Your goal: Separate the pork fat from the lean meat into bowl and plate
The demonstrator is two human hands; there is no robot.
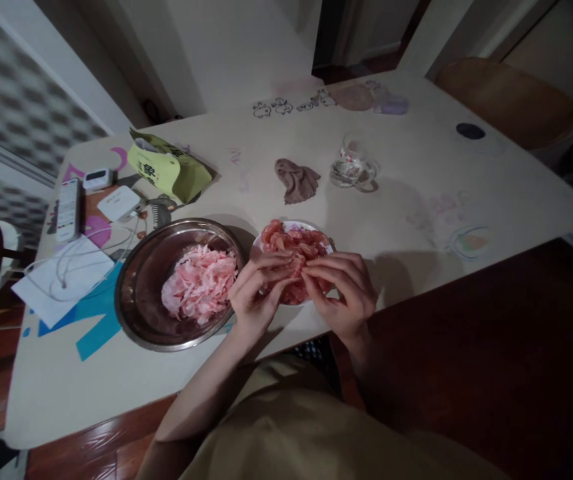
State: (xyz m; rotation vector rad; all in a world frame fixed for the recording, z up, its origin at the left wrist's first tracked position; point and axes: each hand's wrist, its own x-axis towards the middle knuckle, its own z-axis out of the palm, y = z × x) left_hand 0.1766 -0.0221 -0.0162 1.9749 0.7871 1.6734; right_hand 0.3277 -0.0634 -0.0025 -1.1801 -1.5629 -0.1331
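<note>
My left hand and my right hand meet over a small white plate. Fingers and thumbs of both are pinched on one piece of red fruit flesh, which looks like pomelo. More red pieces are heaped on the plate, partly hidden by my fingers. Left of the plate stands a wide steel bowl, holding a pile of pale pink, thin scraps that look like peeled membranes. My left hand overlaps the bowl's right rim.
Behind the plate lie a crumpled brown cloth and a clear glass cup. A yellow-green bag stands behind the bowl. A remote, a white device, a cable and white paper lie on the table's left side.
</note>
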